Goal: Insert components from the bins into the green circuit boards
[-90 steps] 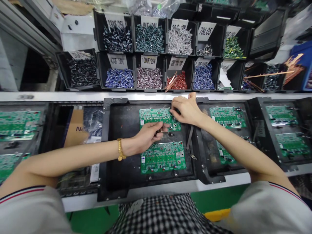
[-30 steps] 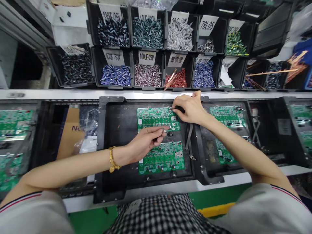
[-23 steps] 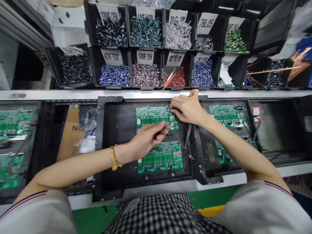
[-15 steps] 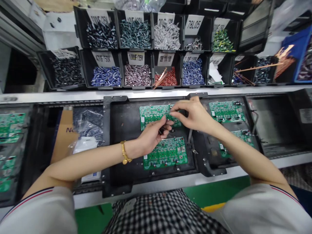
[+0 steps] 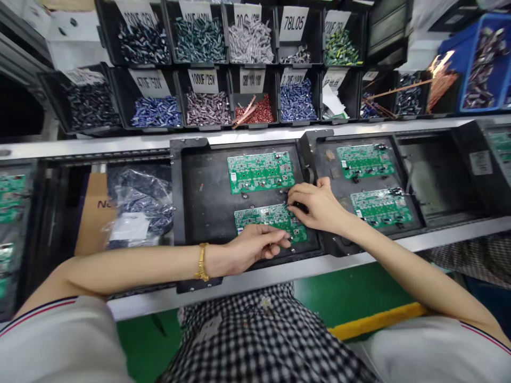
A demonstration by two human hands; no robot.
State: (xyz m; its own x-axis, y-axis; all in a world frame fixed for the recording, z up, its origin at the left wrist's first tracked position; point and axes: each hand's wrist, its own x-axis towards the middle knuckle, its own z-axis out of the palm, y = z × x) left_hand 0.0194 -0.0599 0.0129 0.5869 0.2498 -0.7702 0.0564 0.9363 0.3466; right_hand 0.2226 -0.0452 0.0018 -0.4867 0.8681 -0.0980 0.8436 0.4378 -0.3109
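Note:
A black carrier tray (image 5: pixel 199 213) in front of me holds two green circuit boards: a far board (image 5: pixel 260 171) and a near board (image 5: pixel 267 219). My right hand (image 5: pixel 317 205) rests at the near board's right edge, its fingertips pinched on a small dark part. Over the same board's front edge, my left hand (image 5: pixel 255 246) has its fingers curled, and I cannot tell what they hold. A gold bracelet (image 5: pixel 202 261) circles my left wrist.
A second tray (image 5: pixel 403 159) with two green boards sits to the right. Black bins (image 5: pixel 207 101) of small components, with white labels, line the back in two rows. A blue bin (image 5: pixel 479 58) stands at far right. A cardboard box and plastic bags (image 5: pixel 136 202) lie left.
Both hands came down from the far board to the near board. The view shifted, so the trays and bins appear further left and higher.

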